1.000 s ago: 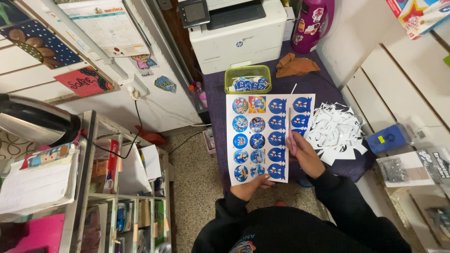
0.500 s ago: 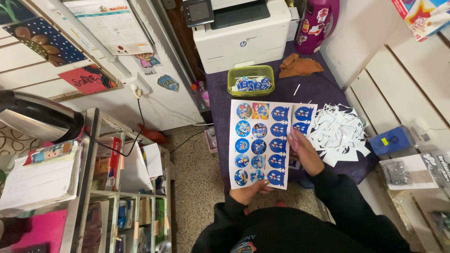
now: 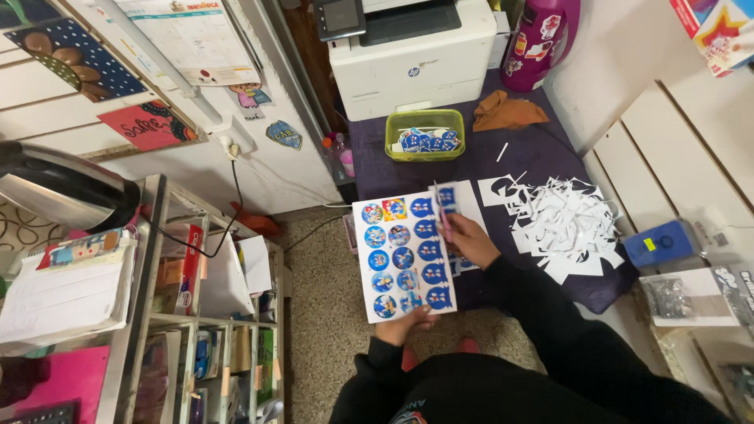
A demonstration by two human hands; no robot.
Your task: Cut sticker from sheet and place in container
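Observation:
My left hand (image 3: 404, 322) grips the bottom edge of a white printed sheet (image 3: 402, 259) covered with rows of round blue pictures, held up over the floor at the table's edge. My right hand (image 3: 470, 239) is at the sheet's right edge, closed on thin scissors (image 3: 441, 208) whose blades point up along that edge. A narrow strip (image 3: 449, 196) of blue circles stands partly parted from the sheet beside the blades. My dark sleeves fill the bottom of the view.
A purple-covered table (image 3: 377, 161) carries a green tray (image 3: 428, 135) of cut circles, an orange cloth (image 3: 506, 111), a heap of white paper scraps (image 3: 569, 224) and a white printer (image 3: 412, 55). A blue box (image 3: 658, 243) lies right. Cluttered metal shelves (image 3: 196, 314) stand left.
The sheet has shifted left and lower in view. Its rightmost column of circles has come partly away as a strip along the scissors. My left hand keeps its hold on the bottom edge.

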